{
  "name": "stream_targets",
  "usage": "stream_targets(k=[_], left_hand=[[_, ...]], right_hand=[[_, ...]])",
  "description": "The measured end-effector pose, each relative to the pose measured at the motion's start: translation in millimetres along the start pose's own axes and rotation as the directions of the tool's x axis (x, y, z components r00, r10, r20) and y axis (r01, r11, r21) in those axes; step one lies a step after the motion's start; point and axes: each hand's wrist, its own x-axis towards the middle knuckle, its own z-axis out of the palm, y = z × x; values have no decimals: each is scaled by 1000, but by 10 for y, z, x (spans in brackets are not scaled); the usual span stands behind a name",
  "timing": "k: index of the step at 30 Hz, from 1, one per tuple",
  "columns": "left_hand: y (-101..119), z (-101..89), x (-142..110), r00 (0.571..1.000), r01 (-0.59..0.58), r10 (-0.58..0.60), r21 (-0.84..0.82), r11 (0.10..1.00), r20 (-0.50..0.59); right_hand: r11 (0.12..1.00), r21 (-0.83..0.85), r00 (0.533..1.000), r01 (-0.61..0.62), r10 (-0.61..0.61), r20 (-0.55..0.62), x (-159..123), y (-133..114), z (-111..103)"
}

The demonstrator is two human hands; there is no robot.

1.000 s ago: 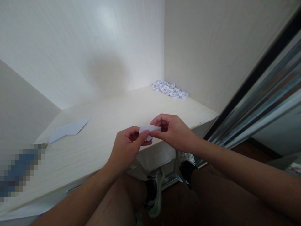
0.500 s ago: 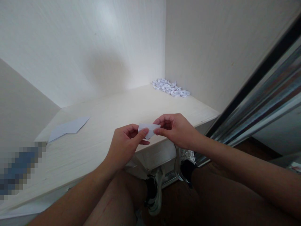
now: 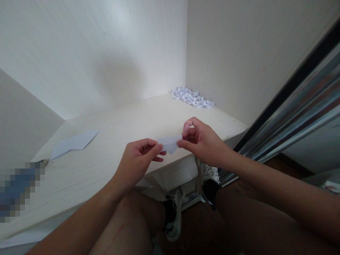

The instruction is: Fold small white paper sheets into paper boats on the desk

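A small folded piece of white paper [image 3: 169,144] hangs between both hands above the front edge of a pale wooden shelf [image 3: 127,141]. My left hand [image 3: 138,161] pinches its left end with thumb and forefinger. My right hand [image 3: 202,141] pinches its right end, the other fingers curled. The paper is stretched out flat between them, with a point hanging down at its middle.
A heap of several small folded white paper pieces [image 3: 192,97] lies in the far right corner of the shelf. A flat pale blue sheet [image 3: 74,143] lies at the left. White walls enclose the shelf. A sliding door frame [image 3: 292,92] rises at the right. My shoes [image 3: 175,212] show below.
My hands have drawn apart a little, and the folded paper has spread wider between them. My right hand has risen slightly.
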Motion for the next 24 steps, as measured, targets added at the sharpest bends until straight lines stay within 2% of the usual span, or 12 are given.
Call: stream_targets(k=[6, 13, 16, 19, 21, 24], left_hand=[[-34, 8, -37, 999, -17, 11, -144, 989, -42], [-20, 29, -32, 996, -58, 46, -181, 982, -70], [-1, 56, -57, 982, -167, 151, -152, 974, -116], [12, 78, -106, 947, -291, 280, -52, 955, -157], [18, 86, -131, 939, -317, 317, 28, 948, -132], [27, 95, -146, 947, -303, 309, 70, 950, -90]], right_hand=[[993, 89, 997, 75, -74, -16, 16, -33, 27], [989, -7, 989, 145, -145, -34, 18, -77, 91], [988, -44, 987, 151, -153, -50, 12, -89, 114], [984, -66, 984, 164, -168, -55, 9, -107, 128], [981, -72, 982, 179, -183, -50, 5, -125, 133], [975, -101, 978, 199, -205, -46, -6, -157, 138]])
